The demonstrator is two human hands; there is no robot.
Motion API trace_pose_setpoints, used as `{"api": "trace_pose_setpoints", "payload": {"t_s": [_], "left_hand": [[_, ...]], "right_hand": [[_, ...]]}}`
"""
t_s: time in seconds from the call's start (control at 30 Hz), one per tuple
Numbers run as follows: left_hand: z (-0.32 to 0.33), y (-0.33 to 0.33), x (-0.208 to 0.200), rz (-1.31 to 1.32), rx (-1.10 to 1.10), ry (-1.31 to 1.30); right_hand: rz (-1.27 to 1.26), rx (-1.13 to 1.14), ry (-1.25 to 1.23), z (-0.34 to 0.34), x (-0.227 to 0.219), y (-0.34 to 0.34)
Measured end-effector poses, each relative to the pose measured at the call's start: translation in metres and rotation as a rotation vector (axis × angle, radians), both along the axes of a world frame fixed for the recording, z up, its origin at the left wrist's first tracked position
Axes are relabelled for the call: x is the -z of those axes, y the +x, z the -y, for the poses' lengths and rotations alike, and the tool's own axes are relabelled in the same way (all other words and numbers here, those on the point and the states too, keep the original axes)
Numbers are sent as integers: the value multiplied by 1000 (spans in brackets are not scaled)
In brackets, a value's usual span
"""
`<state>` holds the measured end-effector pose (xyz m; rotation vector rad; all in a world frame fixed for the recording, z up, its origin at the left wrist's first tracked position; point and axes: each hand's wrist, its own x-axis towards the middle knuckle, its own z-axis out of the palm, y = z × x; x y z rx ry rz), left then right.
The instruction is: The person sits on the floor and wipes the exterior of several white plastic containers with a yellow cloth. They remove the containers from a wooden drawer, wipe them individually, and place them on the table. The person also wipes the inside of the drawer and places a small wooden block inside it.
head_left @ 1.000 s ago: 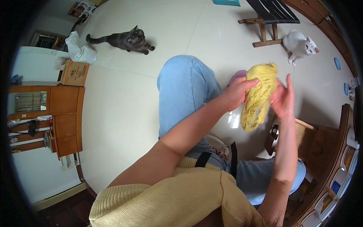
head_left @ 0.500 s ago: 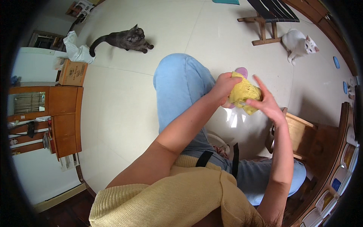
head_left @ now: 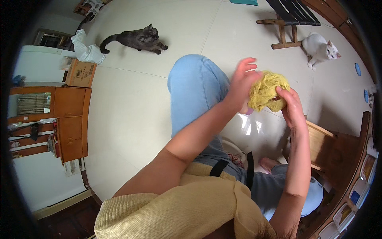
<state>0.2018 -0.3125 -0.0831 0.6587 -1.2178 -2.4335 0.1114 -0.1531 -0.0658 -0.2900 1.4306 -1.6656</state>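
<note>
Above the floor in front of my knees is a yellow fuzzy bundle that looks like yarn or a soft knit, rounded, with a small dark gap on its right side. My right hand grips it from the right, thumb pressed on top and the other fingers hidden beneath. At its left edge is my left hand, open, its fingers raised and apart. Whether the left palm touches the bundle I cannot tell.
A dark grey cat lies on the floor ahead to the left. A white cat sits far right by a wooden-framed stool. A small wooden seat stands right of my arm. A cardboard box is at far left.
The left hand has let go of the yellow bundle and opened, while the right hand has closed on it. The bundle has moved slightly right and looks rounder.
</note>
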Motion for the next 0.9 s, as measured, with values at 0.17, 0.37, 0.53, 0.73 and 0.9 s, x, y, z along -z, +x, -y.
{"api": "trace_pose_setpoints", "payload": {"t_s": [0.17, 0.37, 0.53, 0.73, 0.9], "left_hand": [[-22, 17, 10, -17, 210, 47], [-20, 14, -7, 53, -128, -28], [-17, 16, -11, 11, -99, 133], [-17, 14, -7, 20, -49, 221], [-19, 15, 10, 83, -39, 224]], "right_hand": [[159, 22, 2, -5, -12, 17], [132, -7, 8, -13, -17, 20], [85, -111, 57, -7, -14, 31], [-537, 111, 116, -9, -21, 33], [-326, -362, -806, -30, -112, 84]]}}
